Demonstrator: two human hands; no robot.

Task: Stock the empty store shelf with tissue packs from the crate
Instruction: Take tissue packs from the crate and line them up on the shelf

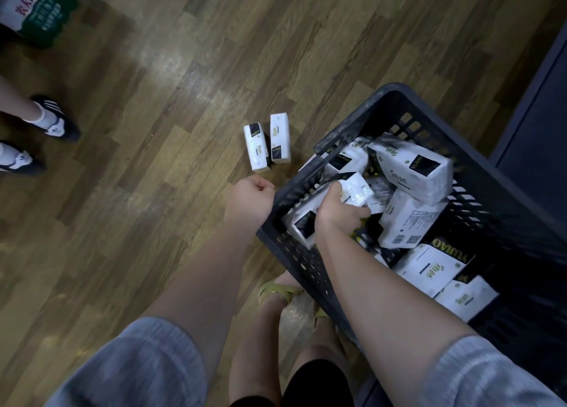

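Right hand [336, 208] — fingers curled round a tissue pack [356, 190] inside the crate [294, 253], presumably lifting it for shelving; left hand [250, 196] — fingers curled, holding nothing, just outside the rim.

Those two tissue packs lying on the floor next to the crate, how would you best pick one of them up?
Take the right floor pack across its narrow width, near the middle, coming straight down from above. It lies flat on the wooden floor beside the left floor pack, so its long outer side and top are free. The packs sit close together, so slide a finger into the gap for a firm grip.
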